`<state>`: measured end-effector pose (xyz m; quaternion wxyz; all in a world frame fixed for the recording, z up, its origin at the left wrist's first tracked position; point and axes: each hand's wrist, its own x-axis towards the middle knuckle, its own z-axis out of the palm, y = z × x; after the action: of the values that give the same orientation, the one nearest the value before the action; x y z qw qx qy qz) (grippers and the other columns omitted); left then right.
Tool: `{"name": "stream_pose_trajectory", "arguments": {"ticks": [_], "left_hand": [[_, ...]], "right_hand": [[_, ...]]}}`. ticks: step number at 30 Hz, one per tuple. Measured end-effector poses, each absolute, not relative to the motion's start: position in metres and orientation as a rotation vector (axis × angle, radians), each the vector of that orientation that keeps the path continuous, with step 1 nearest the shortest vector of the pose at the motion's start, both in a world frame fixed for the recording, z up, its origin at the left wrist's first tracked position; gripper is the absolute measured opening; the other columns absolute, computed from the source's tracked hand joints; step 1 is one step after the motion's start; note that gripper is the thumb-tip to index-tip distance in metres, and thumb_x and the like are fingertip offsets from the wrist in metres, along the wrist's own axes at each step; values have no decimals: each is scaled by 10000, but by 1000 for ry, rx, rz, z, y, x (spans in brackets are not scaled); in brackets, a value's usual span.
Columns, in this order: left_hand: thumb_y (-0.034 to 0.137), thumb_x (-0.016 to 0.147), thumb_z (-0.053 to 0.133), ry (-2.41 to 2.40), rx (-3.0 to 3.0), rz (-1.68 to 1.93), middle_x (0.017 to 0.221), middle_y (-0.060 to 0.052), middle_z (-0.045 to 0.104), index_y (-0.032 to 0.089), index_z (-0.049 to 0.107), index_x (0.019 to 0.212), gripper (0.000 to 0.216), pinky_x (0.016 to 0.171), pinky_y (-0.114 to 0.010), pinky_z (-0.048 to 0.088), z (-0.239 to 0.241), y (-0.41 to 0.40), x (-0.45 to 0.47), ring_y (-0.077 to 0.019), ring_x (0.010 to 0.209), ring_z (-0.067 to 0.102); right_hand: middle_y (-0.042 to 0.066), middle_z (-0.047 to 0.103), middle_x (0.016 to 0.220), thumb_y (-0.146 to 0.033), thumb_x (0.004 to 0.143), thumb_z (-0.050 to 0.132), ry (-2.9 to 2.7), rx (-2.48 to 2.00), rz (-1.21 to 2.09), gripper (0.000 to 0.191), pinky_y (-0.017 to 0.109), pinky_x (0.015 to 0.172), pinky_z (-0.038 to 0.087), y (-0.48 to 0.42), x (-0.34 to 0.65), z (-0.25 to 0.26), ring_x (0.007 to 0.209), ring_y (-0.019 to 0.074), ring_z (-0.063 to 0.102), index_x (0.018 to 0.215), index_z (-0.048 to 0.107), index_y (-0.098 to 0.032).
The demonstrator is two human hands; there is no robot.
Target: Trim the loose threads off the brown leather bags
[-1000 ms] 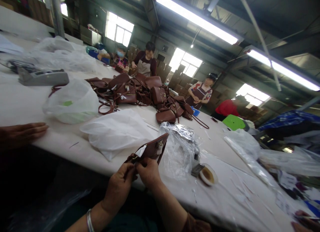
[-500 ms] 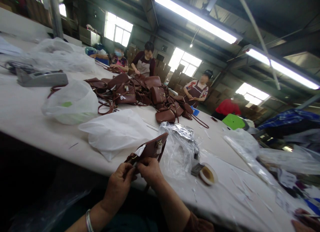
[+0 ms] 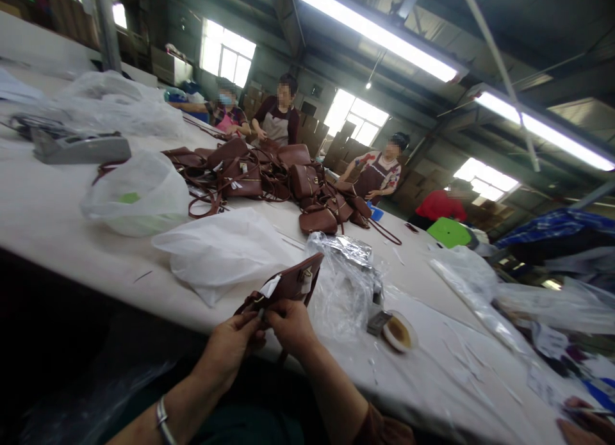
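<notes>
A small brown handbag point(image 3: 293, 280) with a gold-coloured clasp and a white tag point(image 3: 270, 286) is tilted up at the table's near edge. My left hand point(image 3: 235, 342) pinches the bag's lower left end, where a strap or edge lies between finger and thumb. Close beside it, my right hand point(image 3: 291, 324) is closed on the bag's lower edge, its fingertips almost meeting the left ones. What exactly lies between the fingertips is partly hidden. A white pouch point(image 3: 221, 253) lies just behind the bag.
A pile of brown handbags point(image 3: 245, 176) covers the table's middle. A tape roll point(image 3: 400, 333) and crumpled clear plastic point(image 3: 341, 291) lie to the right. At left are a grey tape dispenser point(image 3: 81, 148) and a plastic bag point(image 3: 139, 195). Several people stand beyond; another person's hand point(image 3: 589, 419) is lower right.
My left hand and forearm have shifted slightly down and left, the wrist turning a little. The handbag stays nearly in place. Across the table, a person's arm has reached toward the pile.
</notes>
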<state>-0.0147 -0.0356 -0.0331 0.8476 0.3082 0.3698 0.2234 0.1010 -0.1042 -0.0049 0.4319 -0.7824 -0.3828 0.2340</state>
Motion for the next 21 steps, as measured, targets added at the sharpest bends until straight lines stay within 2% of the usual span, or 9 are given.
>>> {"name": "stream_pose_trajectory", "arguments": {"ticks": [9, 16, 21], "left_hand": [[61, 758, 695, 748, 579, 412, 756, -59, 699, 113, 682, 781, 59, 539, -197, 548, -32, -33, -16, -71, 529, 588], [67, 681, 765, 751, 613, 440, 658, -15, 659, 116, 677, 748, 121, 558, -223, 559, -30, -34, -15, -74, 504, 570], [126, 654, 793, 760, 663, 461, 719, -58, 698, 99, 690, 769, 157, 582, -227, 555, -34, -34, -13, -87, 549, 591]], "right_hand": [[7, 747, 759, -138, 793, 538, -1147, -1914, 582, 232, 203, 671, 465, -116, 103, 5, 713, 144, 665, 750, 760, -190], [4, 707, 637, -142, 731, 558, -1036, -1940, 605, 192, 199, 551, 409, -115, 101, 3, 594, 132, 611, 672, 740, -164], [-9, 659, 562, -185, 685, 603, -778, -1795, 719, 118, 200, 512, 396, -115, 103, -1, 508, 111, 542, 649, 711, -151]]}}
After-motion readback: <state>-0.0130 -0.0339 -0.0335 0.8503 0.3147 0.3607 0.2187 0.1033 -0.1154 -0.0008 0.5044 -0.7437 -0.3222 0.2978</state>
